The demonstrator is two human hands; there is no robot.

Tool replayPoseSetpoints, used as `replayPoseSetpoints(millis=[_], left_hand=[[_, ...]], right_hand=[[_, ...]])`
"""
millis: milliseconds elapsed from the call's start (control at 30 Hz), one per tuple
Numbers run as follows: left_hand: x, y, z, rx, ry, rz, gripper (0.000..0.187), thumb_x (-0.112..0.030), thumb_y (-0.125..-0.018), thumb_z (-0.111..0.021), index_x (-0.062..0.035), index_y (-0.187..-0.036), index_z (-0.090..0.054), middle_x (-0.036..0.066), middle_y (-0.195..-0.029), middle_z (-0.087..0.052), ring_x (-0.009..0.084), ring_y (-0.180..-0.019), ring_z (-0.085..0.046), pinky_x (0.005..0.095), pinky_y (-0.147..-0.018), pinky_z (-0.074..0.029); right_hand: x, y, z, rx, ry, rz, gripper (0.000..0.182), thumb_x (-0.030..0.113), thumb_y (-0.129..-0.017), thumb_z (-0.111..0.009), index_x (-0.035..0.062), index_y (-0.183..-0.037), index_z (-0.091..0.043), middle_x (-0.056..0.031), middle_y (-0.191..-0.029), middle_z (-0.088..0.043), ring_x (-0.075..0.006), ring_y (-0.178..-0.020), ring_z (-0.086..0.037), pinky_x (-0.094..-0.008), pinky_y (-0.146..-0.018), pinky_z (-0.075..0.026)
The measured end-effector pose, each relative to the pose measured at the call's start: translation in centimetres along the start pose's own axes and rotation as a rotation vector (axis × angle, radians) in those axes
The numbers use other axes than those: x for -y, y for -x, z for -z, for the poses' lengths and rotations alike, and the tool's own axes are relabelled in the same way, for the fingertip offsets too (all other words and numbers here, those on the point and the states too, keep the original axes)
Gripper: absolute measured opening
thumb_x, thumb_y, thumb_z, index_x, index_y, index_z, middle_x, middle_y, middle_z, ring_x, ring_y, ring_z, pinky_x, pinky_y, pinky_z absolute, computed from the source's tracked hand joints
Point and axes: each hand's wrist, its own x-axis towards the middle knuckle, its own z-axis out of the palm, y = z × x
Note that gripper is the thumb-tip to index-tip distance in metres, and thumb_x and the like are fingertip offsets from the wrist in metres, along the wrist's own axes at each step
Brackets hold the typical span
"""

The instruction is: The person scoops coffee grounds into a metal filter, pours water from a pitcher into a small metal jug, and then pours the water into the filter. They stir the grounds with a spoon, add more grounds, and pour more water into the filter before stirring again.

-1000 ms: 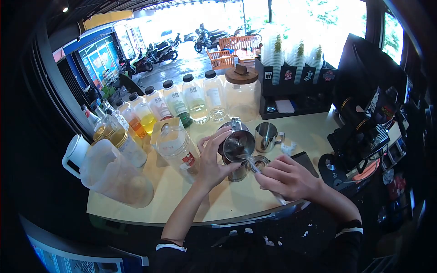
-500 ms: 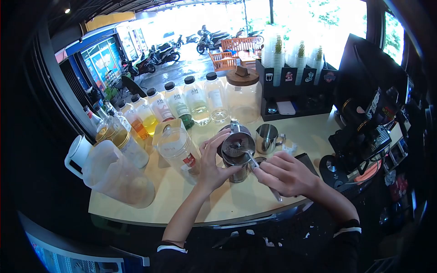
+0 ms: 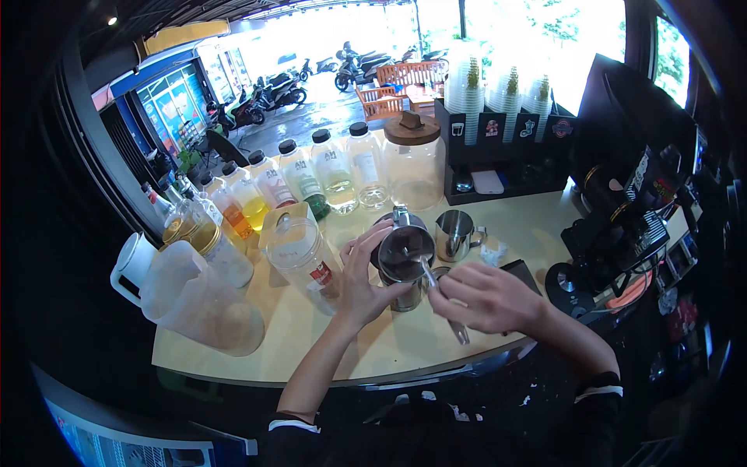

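Note:
My left hand (image 3: 364, 274) is wrapped round the side of a metal pitcher (image 3: 406, 251), which is tipped so that its open mouth faces me. Beneath it, on the counter, stands another vessel (image 3: 406, 300), mostly covered by the pitcher. My right hand (image 3: 484, 299) grips a metal spoon (image 3: 457, 330); one end of the spoon reaches into the pitcher's mouth and the other sticks out below the fingers. A second steel pitcher (image 3: 454, 236) stands upright just behind and to the right. What lies inside the tipped pitcher is too dark to tell.
On the counter (image 3: 366, 342), a large clear jug (image 3: 204, 300) and a lidded plastic container (image 3: 302, 261) stand left. Capped bottles (image 3: 336, 175) and a wooden-lidded jar (image 3: 415, 167) line the back. A cup rack (image 3: 506, 159) and black machine (image 3: 615, 202) are right.
My right hand has shifted slightly, and the spoon's lower end has swung a little left. My left hand stays round the pitcher.

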Motion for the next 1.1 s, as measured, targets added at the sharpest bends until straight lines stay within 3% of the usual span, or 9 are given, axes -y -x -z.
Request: replayPoseSetpoints(millis=[200, 267, 733, 833, 900, 1100], left_hand=[[-0.3, -0.2, 0.0, 0.01, -0.019, -0.01, 0.081, -0.02, -0.056, -0.084, -0.0138, -0.128, -0.048, 0.006, -0.131, -0.054, 0.0222, -0.123, -0.05, 0.0412, -0.101, -0.028], [-0.4, -0.3, 0.1, 0.01, -0.035, -0.017, 0.081, -0.02, -0.056, -0.084, -0.0139, -0.128, -0.048, 0.006, -0.131, -0.054, 0.0219, -0.123, -0.05, 0.0414, -0.101, -0.028], [-0.5, -0.4, 0.6, 0.078, -0.112, -0.047, 0.083, -0.026, -0.057, -0.085, -0.0156, -0.129, -0.046, 0.004, -0.133, -0.052, 0.0196, -0.123, -0.049, 0.0423, -0.102, -0.025], [-0.5, -0.4, 0.5, 0.054, -0.109, -0.051, 0.082, -0.025, -0.057, -0.085, -0.0159, -0.129, -0.046, 0.004, -0.133, -0.052, 0.0194, -0.124, -0.049, 0.0424, -0.102, -0.024], [-0.6, -0.4, 0.7, 0.069, -0.113, -0.043, 0.082, -0.025, -0.058, -0.084, -0.016, -0.13, -0.046, 0.004, -0.134, -0.052, 0.0194, -0.124, -0.049, 0.0425, -0.102, -0.024], [-0.7, -0.3, 0.7, 0.076, -0.128, -0.041, 0.084, -0.024, -0.058, -0.084, -0.0157, -0.131, -0.044, 0.004, -0.134, -0.051, 0.0194, -0.124, -0.048, 0.0424, -0.102, -0.024]], right_hand=[[0.2, -0.2, -0.6, 0.015, 0.038, 0.021, 0.027, 0.013, -0.077, -0.058, 0.0038, -0.102, -0.054, -0.0028, -0.084, -0.05, -0.0162, -0.079, -0.054, -0.0294, -0.07, -0.046], [-0.2, -0.3, -0.3, -0.039, -0.073, -0.057, 0.027, 0.013, -0.077, -0.057, 0.0036, -0.102, -0.053, -0.0033, -0.084, -0.05, -0.0169, -0.079, -0.055, -0.0296, -0.07, -0.046], [-0.2, 0.0, -0.4, 0.014, -0.105, -0.02, 0.027, 0.013, -0.078, -0.058, 0.002, -0.103, -0.054, -0.0033, -0.083, -0.048, -0.0166, -0.079, -0.054, -0.0301, -0.072, -0.046], [-0.2, -0.1, -0.2, -0.022, -0.017, -0.048, 0.028, 0.013, -0.078, -0.058, 0.0018, -0.104, -0.054, -0.0035, -0.082, -0.047, -0.0169, -0.078, -0.054, -0.0302, -0.071, -0.046], [0.0, 0.1, -0.6, 0.014, -0.152, -0.064, 0.029, 0.012, -0.078, -0.058, 0.0018, -0.105, -0.053, -0.0039, -0.081, -0.048, -0.0169, -0.078, -0.054, -0.0308, -0.071, -0.046], [0.1, 0.5, -0.6, -0.03, -0.148, -0.126, 0.033, 0.012, -0.076, -0.059, 0.0022, -0.107, -0.052, -0.0055, -0.082, -0.047, -0.02, -0.078, -0.054, -0.0327, -0.071, -0.046]])
